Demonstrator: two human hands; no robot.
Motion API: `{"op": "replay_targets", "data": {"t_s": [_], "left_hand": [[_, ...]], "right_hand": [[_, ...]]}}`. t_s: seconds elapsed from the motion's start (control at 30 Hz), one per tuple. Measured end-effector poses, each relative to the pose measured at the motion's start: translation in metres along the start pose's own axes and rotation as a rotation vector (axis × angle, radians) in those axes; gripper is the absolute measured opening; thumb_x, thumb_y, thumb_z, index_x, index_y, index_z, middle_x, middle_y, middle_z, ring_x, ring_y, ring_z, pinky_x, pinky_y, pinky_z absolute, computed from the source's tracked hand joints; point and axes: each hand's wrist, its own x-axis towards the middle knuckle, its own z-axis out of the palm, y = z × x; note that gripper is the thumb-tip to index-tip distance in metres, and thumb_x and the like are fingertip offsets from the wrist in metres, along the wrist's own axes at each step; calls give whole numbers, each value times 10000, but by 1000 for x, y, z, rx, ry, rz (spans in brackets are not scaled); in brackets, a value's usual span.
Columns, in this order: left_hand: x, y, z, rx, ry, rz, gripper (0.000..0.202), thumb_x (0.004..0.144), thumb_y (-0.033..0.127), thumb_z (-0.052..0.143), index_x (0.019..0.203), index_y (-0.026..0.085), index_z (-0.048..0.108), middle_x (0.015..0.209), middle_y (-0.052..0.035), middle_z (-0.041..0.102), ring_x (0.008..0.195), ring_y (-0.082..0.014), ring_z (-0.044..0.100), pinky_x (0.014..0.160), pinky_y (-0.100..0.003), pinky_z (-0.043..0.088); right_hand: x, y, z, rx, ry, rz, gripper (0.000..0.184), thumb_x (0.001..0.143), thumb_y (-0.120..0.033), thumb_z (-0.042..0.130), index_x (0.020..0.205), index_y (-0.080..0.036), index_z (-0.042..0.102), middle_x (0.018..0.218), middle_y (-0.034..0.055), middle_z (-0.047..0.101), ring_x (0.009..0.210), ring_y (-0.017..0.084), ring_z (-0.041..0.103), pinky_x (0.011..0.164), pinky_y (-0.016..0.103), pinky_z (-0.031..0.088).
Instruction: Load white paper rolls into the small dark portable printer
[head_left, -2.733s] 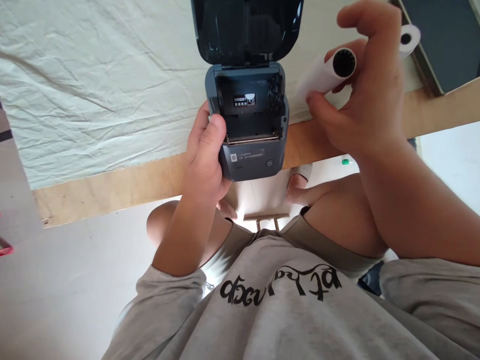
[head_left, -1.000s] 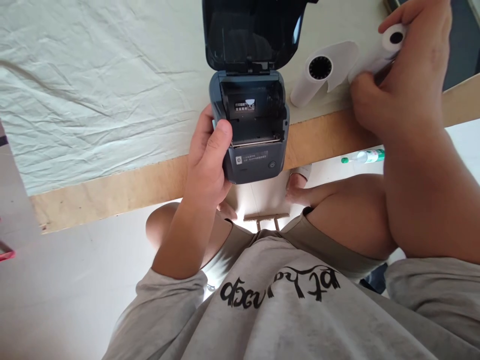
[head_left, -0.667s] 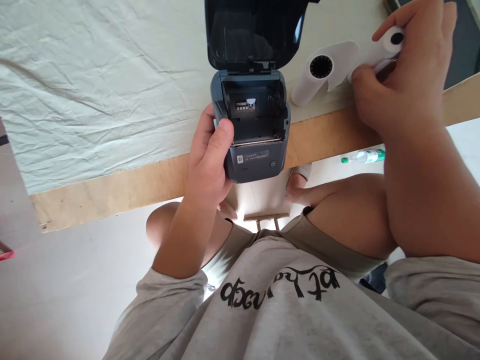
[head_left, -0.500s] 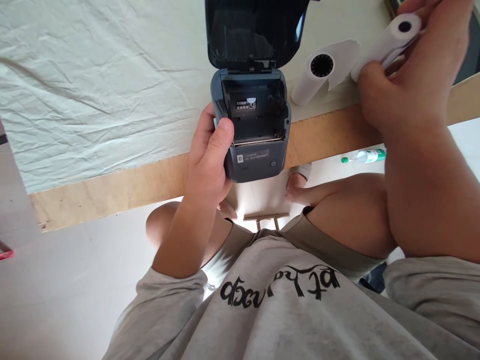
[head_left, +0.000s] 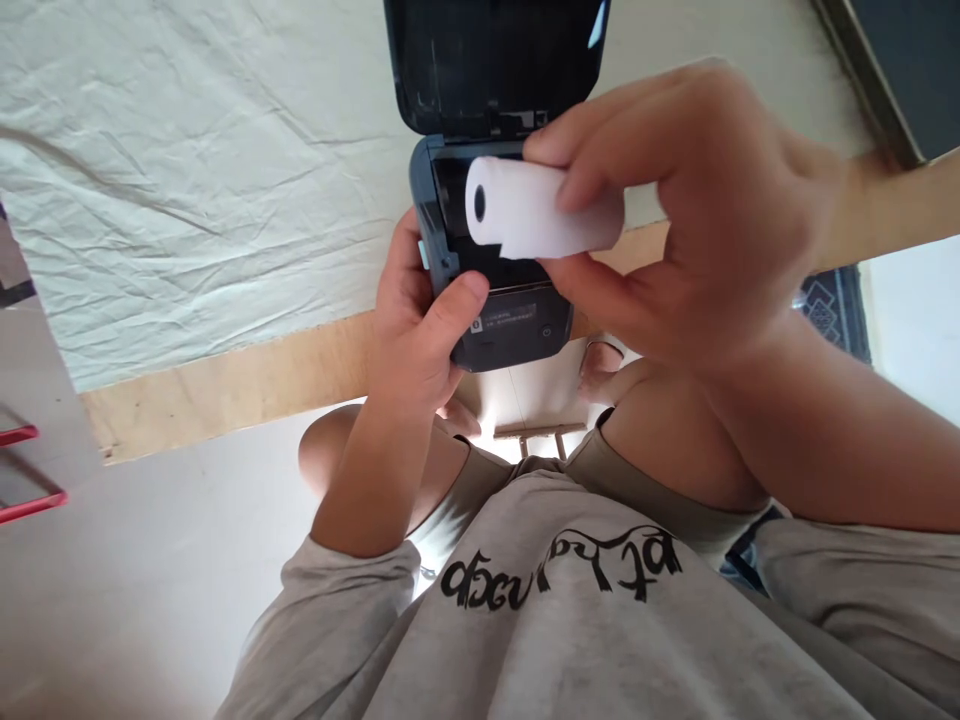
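Note:
My left hand (head_left: pixel 424 320) grips the left side of a dark blue-grey label printer (head_left: pixel 514 335), its thumb lying on the front edge. The printer's black lid (head_left: pixel 495 65) is swung up and back, so the paper bay shows. Between the fingers and thumb of my right hand (head_left: pixel 697 210) is a white paper roll (head_left: pixel 525 208), held by its right end. The roll lies sideways over the bay, its dark core hole facing left. Whether it touches the bay I cannot tell. The right part of the bay is hidden behind the roll and my right hand.
A pale, wrinkled cloth (head_left: pixel 225 180) covers the table, leaving a bare wooden edge (head_left: pixel 247 385) towards me. A dark, framed flat object (head_left: pixel 911 70) lies at the far right. Red-edged bars (head_left: pixel 34 505) show at the lower left, beyond the table.
My right hand has brought a paper roll leftward from the right side to above the printer's bay. The second roll on the table is now out of sight. My left hand still holds the printer.

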Motion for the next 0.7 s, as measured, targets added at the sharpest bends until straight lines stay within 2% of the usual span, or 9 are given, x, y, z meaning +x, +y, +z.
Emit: {"op": "replay_targets", "data": {"t_s": [0.1,0.23,0.33,0.4,0.47,0.53,0.63,0.7], "left_hand": [[1,-1,0,26,25,-4,319,832,479,672,1099,311,621,985,-11,673,1023,-225,682,839,-338,575],[0,-2,-2,20,4,3,304,825,444,687,1097,317,642,982,-10,655,906,-184,668,730,-291,572],[0,-4,-4,-26,-48,25,291,854,382,660,1135,308,635,988,-10,663,885,-178,676,697,-282,570],[0,-7,-6,-57,-83,41,299,879,367,624,1170,302,617,1015,-16,673,929,-195,688,712,-293,580],[2,-11,-9,-69,-124,60,331,878,366,618,1200,289,598,1046,-24,674,957,-213,696,721,-307,592],[3,-12,-11,-70,-160,84,367,857,377,647,1207,283,592,1049,-24,679,963,-224,702,742,-322,601],[2,-4,-10,-77,-152,76,362,827,434,696,1142,268,624,1015,-28,692,1073,-257,682,849,-351,591],[1,4,-7,-72,-110,-26,373,828,470,704,1100,224,639,1041,-58,681,1208,-289,615,938,-361,562]], "right_hand": [[-2,-7,4,-190,116,-212,164,898,-223,411,927,-295,556,1025,-96,683,1070,128,659,946,371,539],[-3,-2,7,-140,248,-260,137,940,-276,452,1002,-298,572,1059,-120,694,1064,95,679,872,285,560],[-3,2,9,-81,252,-270,157,911,-247,528,1053,-290,579,1046,-136,700,1086,91,679,846,247,561],[-2,3,12,-30,224,-253,111,859,-193,581,951,-253,580,1046,-138,714,1075,114,694,840,263,577],[0,6,14,42,204,-261,84,843,-143,583,853,-224,562,1032,-112,727,1100,133,694,922,294,584],[2,9,17,100,248,-337,86,854,-128,563,811,-202,560,994,-57,733,1087,148,697,973,321,576],[1,12,18,88,342,-481,75,849,-162,576,777,-178,562,938,2,715,949,171,695,869,346,572],[-2,13,17,42,335,-519,79,857,-193,583,782,-181,565,904,11,690,866,162,660,801,347,542]]}}
